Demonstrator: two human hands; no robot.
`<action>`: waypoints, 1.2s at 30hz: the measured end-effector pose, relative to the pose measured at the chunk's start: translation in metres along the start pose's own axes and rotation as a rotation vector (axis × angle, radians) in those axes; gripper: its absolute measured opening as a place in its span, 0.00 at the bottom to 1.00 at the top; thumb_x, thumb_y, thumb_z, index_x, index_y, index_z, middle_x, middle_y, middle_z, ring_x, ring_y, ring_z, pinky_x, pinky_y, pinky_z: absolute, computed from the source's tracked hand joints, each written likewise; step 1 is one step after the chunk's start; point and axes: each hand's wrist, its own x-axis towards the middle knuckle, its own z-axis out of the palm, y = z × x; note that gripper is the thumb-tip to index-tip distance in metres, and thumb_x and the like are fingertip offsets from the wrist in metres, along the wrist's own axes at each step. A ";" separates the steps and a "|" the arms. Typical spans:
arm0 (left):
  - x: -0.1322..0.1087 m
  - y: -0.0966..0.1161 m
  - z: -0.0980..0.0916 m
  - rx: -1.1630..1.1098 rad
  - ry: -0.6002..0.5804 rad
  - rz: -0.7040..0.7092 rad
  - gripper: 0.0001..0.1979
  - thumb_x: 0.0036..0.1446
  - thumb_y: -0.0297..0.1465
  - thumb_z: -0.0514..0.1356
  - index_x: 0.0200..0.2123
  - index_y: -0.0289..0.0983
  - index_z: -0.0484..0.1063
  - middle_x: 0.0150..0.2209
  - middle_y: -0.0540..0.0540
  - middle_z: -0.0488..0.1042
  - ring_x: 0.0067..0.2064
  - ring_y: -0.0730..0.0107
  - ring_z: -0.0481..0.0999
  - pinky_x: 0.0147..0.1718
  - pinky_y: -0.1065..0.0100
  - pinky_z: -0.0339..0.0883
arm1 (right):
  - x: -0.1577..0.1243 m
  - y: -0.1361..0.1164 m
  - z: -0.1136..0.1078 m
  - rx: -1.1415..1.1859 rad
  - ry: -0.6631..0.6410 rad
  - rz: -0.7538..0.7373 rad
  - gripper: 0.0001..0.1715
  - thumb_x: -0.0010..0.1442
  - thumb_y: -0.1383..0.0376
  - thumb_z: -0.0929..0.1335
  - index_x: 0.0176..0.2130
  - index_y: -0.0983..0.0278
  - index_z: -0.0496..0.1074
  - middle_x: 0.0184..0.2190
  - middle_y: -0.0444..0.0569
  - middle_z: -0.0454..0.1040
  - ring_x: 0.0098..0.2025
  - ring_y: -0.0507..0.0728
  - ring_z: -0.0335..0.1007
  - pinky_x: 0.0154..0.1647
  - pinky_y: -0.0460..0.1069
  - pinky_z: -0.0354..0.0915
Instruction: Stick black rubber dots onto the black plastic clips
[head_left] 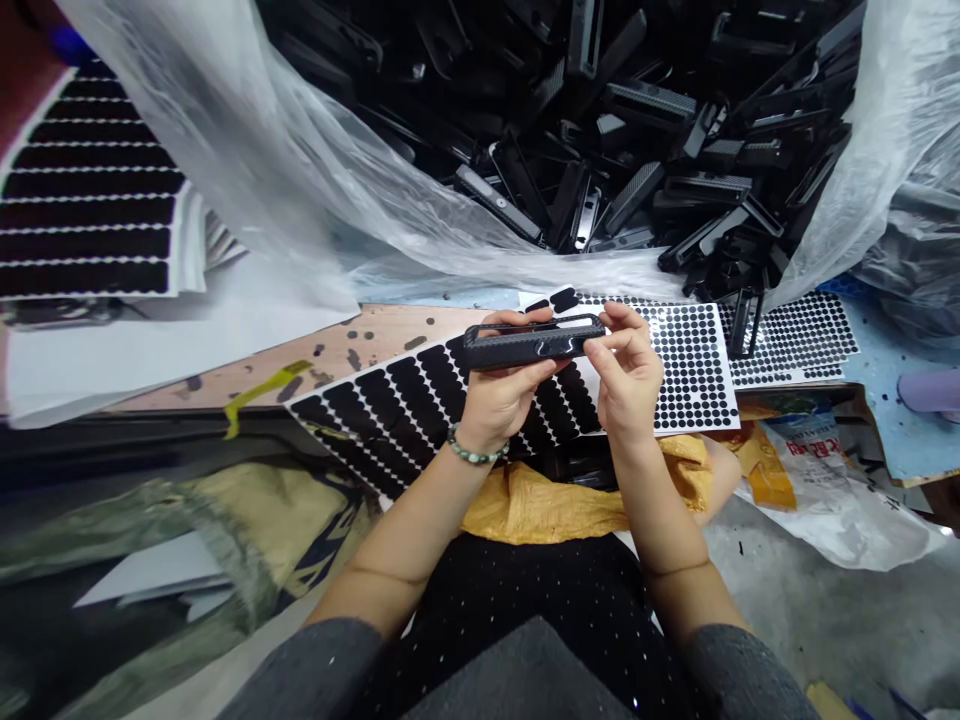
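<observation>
The left hand [499,395], a beaded bracelet [474,450] on its wrist, cradles a black carbon-textured phone case [525,345] from below, fingers curled up around the far long side and thumb hidden behind it. The right hand [622,375] pinches the case's right end between thumb and fingertips. The case is held level and crosswise, above the sheets near the worktop's near edge. Under the left hand, a sheet of oblong black adhesive pads [397,400] lies tilted across that edge. Under the right hand, a white-backed sheet of round black pads [686,360] overlaps it, and a second dotted sheet [795,340] lies just beyond. The bare wooden worktop [375,345], speckled with black marks and a strip of yellow tape [262,390], shows toward the left. Along the far edge, clear plastic sheeting [247,170] gathers around a heap of black phone cases [570,130]. A stack of pad sheets [90,190] sits at the far left corner. A yellow woven sack [540,510] lies across the person's lap.
</observation>
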 end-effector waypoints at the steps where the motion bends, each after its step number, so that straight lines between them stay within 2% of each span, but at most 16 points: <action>1: 0.000 0.000 0.001 -0.001 -0.003 0.009 0.21 0.48 0.25 0.72 0.43 0.47 0.70 0.49 0.55 0.76 0.52 0.70 0.78 0.48 0.66 0.78 | 0.000 -0.001 0.001 -0.012 0.003 -0.016 0.14 0.52 0.54 0.74 0.25 0.59 0.71 0.47 0.46 0.68 0.51 0.57 0.68 0.62 0.62 0.64; 6: 0.001 -0.002 0.004 0.014 0.007 0.018 0.21 0.47 0.26 0.73 0.41 0.45 0.69 0.48 0.54 0.76 0.49 0.71 0.79 0.45 0.71 0.78 | -0.001 -0.007 0.001 -0.015 0.055 -0.020 0.13 0.52 0.56 0.75 0.25 0.60 0.72 0.44 0.46 0.68 0.50 0.57 0.68 0.60 0.60 0.65; 11: 0.002 0.000 0.002 -0.023 -0.028 -0.029 0.21 0.48 0.26 0.72 0.42 0.47 0.69 0.49 0.57 0.76 0.50 0.72 0.78 0.44 0.73 0.78 | 0.000 -0.011 -0.009 0.144 -0.040 0.210 0.18 0.49 0.51 0.75 0.25 0.61 0.70 0.47 0.47 0.70 0.49 0.57 0.68 0.55 0.59 0.69; 13: 0.003 0.002 0.002 -0.018 -0.033 -0.029 0.21 0.48 0.26 0.72 0.42 0.47 0.69 0.49 0.57 0.76 0.50 0.72 0.78 0.43 0.73 0.79 | 0.001 -0.012 -0.012 0.165 -0.067 0.250 0.19 0.50 0.50 0.75 0.26 0.61 0.70 0.48 0.48 0.70 0.49 0.57 0.69 0.55 0.59 0.70; 19: 0.002 0.004 0.006 0.055 -0.007 -0.022 0.21 0.47 0.28 0.73 0.40 0.46 0.68 0.48 0.54 0.76 0.50 0.66 0.78 0.46 0.66 0.79 | -0.001 -0.013 -0.011 0.011 -0.046 0.147 0.19 0.50 0.50 0.75 0.25 0.60 0.70 0.48 0.49 0.69 0.56 0.60 0.66 0.64 0.63 0.61; 25: 0.002 0.003 0.005 0.081 -0.011 -0.026 0.22 0.47 0.28 0.73 0.41 0.46 0.67 0.49 0.53 0.75 0.51 0.64 0.78 0.48 0.61 0.78 | -0.003 -0.007 -0.010 -0.123 -0.036 0.070 0.17 0.55 0.50 0.72 0.27 0.60 0.70 0.48 0.49 0.68 0.55 0.60 0.66 0.59 0.60 0.66; 28: 0.002 0.004 0.005 0.089 -0.006 -0.020 0.21 0.47 0.28 0.73 0.41 0.46 0.67 0.49 0.53 0.75 0.51 0.65 0.78 0.48 0.62 0.78 | -0.003 -0.005 -0.009 -0.197 -0.032 0.019 0.15 0.57 0.51 0.70 0.29 0.59 0.71 0.47 0.49 0.67 0.55 0.59 0.65 0.56 0.59 0.68; 33: 0.000 0.003 0.009 0.095 -0.008 0.018 0.21 0.48 0.28 0.72 0.41 0.46 0.67 0.48 0.54 0.75 0.49 0.69 0.78 0.47 0.67 0.78 | -0.005 -0.009 -0.007 -0.252 0.018 -0.068 0.11 0.58 0.55 0.70 0.30 0.58 0.71 0.46 0.49 0.66 0.55 0.60 0.65 0.59 0.62 0.66; 36: -0.005 -0.001 0.012 0.096 0.036 0.050 0.21 0.49 0.28 0.72 0.42 0.47 0.67 0.48 0.55 0.74 0.49 0.71 0.78 0.47 0.69 0.77 | -0.008 -0.013 -0.004 -0.381 0.063 -0.135 0.07 0.58 0.58 0.71 0.34 0.57 0.72 0.52 0.50 0.63 0.56 0.63 0.65 0.62 0.65 0.64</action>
